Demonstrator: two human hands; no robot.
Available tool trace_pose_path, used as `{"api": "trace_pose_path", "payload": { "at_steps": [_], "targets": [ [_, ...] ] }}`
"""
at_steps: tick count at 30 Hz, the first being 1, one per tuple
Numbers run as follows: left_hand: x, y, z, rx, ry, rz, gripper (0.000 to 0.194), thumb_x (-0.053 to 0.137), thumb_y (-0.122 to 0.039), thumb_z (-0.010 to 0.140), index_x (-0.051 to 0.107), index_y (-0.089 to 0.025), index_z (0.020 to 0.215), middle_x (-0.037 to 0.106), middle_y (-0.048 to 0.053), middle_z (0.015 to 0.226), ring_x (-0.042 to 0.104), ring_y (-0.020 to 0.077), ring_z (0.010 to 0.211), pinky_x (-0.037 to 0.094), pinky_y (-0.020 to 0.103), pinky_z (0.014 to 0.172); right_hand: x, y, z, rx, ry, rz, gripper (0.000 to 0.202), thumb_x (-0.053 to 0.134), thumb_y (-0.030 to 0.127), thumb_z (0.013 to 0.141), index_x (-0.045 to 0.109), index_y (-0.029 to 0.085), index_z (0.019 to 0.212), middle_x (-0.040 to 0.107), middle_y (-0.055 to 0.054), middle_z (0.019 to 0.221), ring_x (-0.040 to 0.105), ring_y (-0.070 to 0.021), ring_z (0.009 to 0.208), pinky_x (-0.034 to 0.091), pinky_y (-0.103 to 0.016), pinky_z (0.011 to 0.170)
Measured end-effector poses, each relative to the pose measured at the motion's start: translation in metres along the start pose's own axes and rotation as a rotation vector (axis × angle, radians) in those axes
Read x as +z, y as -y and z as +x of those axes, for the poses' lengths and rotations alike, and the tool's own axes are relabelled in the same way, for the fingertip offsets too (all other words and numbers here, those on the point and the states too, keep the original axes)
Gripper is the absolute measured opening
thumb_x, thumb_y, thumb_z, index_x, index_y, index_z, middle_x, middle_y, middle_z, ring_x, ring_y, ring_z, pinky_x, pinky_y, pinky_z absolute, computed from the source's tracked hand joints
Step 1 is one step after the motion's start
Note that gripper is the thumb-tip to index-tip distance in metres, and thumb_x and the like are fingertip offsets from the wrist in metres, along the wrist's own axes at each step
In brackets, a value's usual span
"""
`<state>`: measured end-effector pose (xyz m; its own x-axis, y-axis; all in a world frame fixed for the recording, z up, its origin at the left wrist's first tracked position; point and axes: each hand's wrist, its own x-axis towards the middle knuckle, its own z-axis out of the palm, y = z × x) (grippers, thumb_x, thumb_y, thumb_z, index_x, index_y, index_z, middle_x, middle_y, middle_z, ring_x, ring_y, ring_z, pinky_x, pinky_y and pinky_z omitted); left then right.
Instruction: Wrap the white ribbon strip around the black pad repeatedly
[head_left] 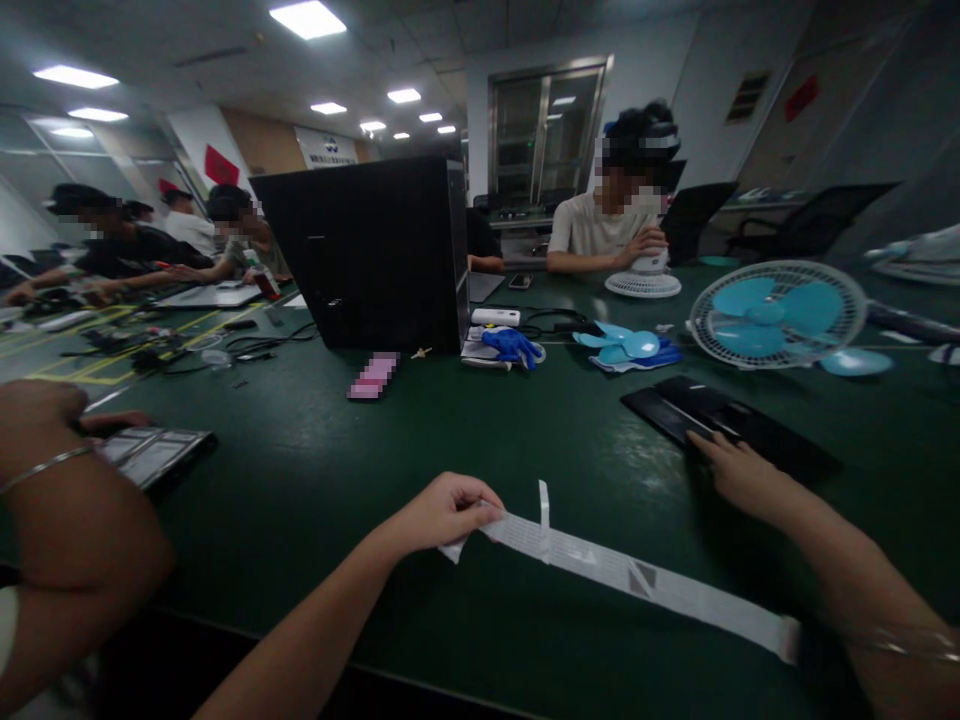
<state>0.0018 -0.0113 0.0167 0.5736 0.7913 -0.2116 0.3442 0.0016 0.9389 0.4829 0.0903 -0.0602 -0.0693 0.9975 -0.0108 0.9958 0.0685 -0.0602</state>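
Thumb and fingers of the left hand (457, 512) are pinched together on one end of a long, flat white ribbon-like strip (600, 562), which stretches rightward above or along the dark green worktop (510, 430); whether it touches the surface I cannot tell. A narrow white tab (544, 510) sticks up from it. The right hand (739, 472) has its fingers outstretched, nothing clasped, the tips at the edge of a flat black rectangular panel (772, 435). Beyond stand a large black box-shaped case (375, 260) and a round white-caged fan with blue blades (778, 312).
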Motion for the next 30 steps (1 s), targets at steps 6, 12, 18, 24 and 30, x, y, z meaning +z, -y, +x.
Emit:
{"api": "trace_pose_path", "payload": {
  "at_steps": [6, 12, 18, 24, 30],
  "targets": [
    [0.0, -0.002, -0.002, 0.008, -0.052, 0.044, 0.021, 0.058, -0.031, 0.087, 0.066, -0.014, 0.094, 0.067, 0.001, 0.081, 0.049, 0.0054, 0.053, 0.036, 0.018, 0.049, -0.026, 0.109, -0.032, -0.293, 0.178, -0.003, 0.061, 0.028, 0.022, 0.092, 0.021, 0.034, 0.152, 0.016, -0.002, 0.158, 0.015, -0.0291, 0.143, 0.029, -0.061, 0.107],
    [0.0, 0.001, 0.0, -0.002, -0.057, 0.043, 0.019, 0.057, -0.032, 0.086, 0.063, -0.015, 0.089, 0.065, -0.001, 0.075, 0.051, 0.007, 0.055, 0.039, 0.019, 0.052, -0.059, 0.165, -0.066, -0.542, 0.282, 0.125, 0.058, 0.03, 0.024, 0.096, 0.021, 0.042, 0.15, 0.014, 0.004, 0.158, 0.014, -0.0276, 0.143, 0.022, -0.058, 0.112],
    [0.0, 0.003, 0.002, -0.038, -0.074, 0.055, 0.018, 0.058, -0.032, 0.085, 0.063, -0.015, 0.088, 0.064, -0.001, 0.074, 0.052, 0.0079, 0.056, 0.039, 0.02, 0.053, -0.066, 0.18, -0.082, -0.673, 0.334, 0.17, 0.062, 0.041, 0.021, 0.093, 0.024, 0.041, 0.149, 0.017, 0.004, 0.157, 0.012, -0.0291, 0.143, 0.021, -0.059, 0.113],
    [0.003, 0.005, 0.007, -0.1, -0.069, 0.07, 0.021, 0.056, -0.034, 0.085, 0.061, -0.015, 0.09, 0.064, -0.001, 0.073, 0.048, 0.007, 0.049, 0.033, 0.019, 0.045, -0.063, 0.185, -0.085, -0.733, 0.337, 0.156, 0.078, 0.049, 0.008, 0.083, 0.024, 0.038, 0.149, 0.016, 0.003, 0.158, 0.011, -0.0287, 0.144, 0.019, -0.057, 0.114],
    [0.002, 0.014, 0.011, -0.094, -0.062, 0.086, 0.026, 0.056, -0.039, 0.085, 0.061, -0.015, 0.092, 0.065, -0.001, 0.074, 0.048, 0.0071, 0.049, 0.031, 0.019, 0.044, -0.067, 0.19, -0.087, -0.788, 0.377, 0.196, 0.073, 0.043, 0.007, 0.085, 0.025, 0.037, 0.149, 0.015, 0.004, 0.158, 0.009, -0.0245, 0.144, 0.015, -0.053, 0.117]
  ]
}}
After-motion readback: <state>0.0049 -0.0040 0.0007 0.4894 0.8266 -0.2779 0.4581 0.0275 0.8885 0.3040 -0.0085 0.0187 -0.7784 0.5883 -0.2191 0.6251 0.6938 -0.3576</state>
